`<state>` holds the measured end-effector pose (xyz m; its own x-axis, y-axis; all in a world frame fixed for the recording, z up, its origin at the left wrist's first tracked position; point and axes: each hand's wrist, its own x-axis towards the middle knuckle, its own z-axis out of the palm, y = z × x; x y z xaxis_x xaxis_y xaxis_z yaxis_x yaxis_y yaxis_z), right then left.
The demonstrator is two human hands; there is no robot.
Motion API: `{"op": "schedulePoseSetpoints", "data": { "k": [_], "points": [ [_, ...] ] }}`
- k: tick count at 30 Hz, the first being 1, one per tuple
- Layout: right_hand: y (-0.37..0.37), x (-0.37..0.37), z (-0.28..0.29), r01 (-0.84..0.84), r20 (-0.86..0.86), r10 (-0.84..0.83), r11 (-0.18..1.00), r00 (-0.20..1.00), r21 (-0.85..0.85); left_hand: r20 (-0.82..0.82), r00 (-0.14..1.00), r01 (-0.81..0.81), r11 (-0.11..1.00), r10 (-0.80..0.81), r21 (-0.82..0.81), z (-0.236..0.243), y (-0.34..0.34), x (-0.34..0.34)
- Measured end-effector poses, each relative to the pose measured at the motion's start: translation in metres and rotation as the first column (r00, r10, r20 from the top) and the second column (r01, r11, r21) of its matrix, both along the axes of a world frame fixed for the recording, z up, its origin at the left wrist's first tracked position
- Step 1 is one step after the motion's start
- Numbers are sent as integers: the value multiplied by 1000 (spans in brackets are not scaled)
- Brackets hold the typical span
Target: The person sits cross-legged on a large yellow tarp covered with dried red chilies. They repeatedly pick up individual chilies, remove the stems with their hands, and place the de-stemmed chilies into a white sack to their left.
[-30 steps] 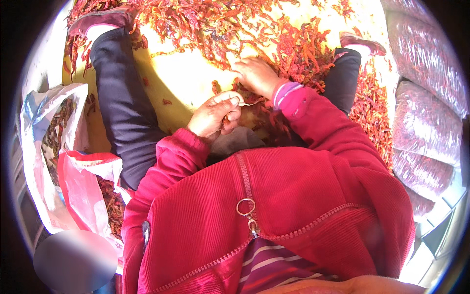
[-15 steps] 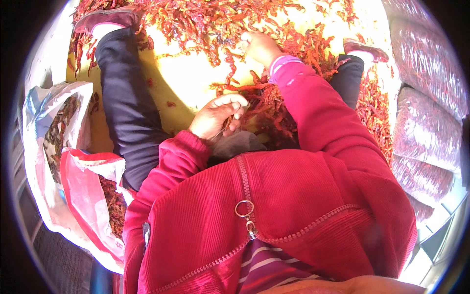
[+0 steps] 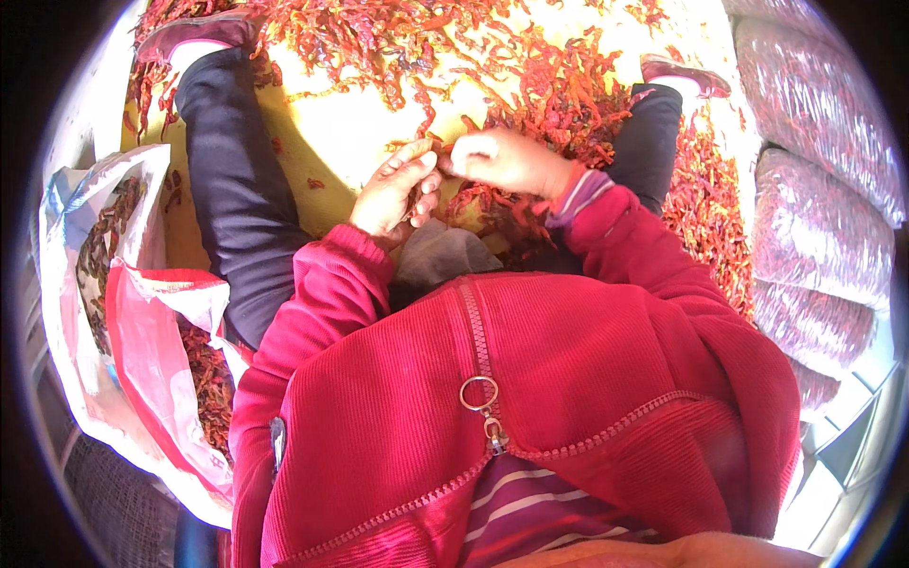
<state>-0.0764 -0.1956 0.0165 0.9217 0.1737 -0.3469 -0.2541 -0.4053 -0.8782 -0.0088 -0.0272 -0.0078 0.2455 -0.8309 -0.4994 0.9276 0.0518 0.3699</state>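
My left hand (image 3: 396,192) and my right hand (image 3: 507,161) meet in front of my body, fingertips almost touching. Both are closed in a pinch, and a small dark red dried chili pepper (image 3: 443,157) shows between them, mostly covered by the fingers. Beneath my right hand lies a loose pile of red dried chili peppers (image 3: 516,218) between my legs. Farther off, many more dried chili peppers (image 3: 379,38) are spread across a bright yellow surface (image 3: 331,142). A grey cloth-like thing (image 3: 445,254) sits just below my left hand.
At my left stands an open white plastic bag (image 3: 71,331) holding dark dried pods, beside a red and white bag (image 3: 151,350) with red chilies inside. Stacked clear bags (image 3: 810,213) packed with reddish contents line the right side. My outstretched legs (image 3: 237,170) flank the pile.
My right hand has come back from the far chilies toward my body and now meets my left hand. The left hand has risen slightly. The whole view has shifted a little.
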Motion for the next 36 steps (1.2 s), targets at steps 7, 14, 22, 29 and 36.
{"op": "schedulePoseSetpoints", "data": {
  "k": [7, 14, 22, 29, 36],
  "points": [
    [-30, 26, -22, 54, 104, -11, 908, 994, -415, 69, 997, 23, 1000, -25, 18, -3, 2, 1],
    [-51, 64, -77, 193, 351, 203, 544, 914, -816, 49, 995, 85, 996, -85, 11, -7, 2, 1],
    [-39, 39, -21, 250, 436, 99, 699, 894, -670, 0, 1000, 4, 992, -4, 126, -9, -2, 1],
    [28, 11, 7, 74, 229, -10, 960, 973, -271, 236, 972, -48, 992, 18, 120, -14, -1, -1],
    [-23, 68, -36, 267, 157, -243, 952, 957, -153, 212, 973, -113, 990, 94, 82, -14, 1, 1]
  ]
}}
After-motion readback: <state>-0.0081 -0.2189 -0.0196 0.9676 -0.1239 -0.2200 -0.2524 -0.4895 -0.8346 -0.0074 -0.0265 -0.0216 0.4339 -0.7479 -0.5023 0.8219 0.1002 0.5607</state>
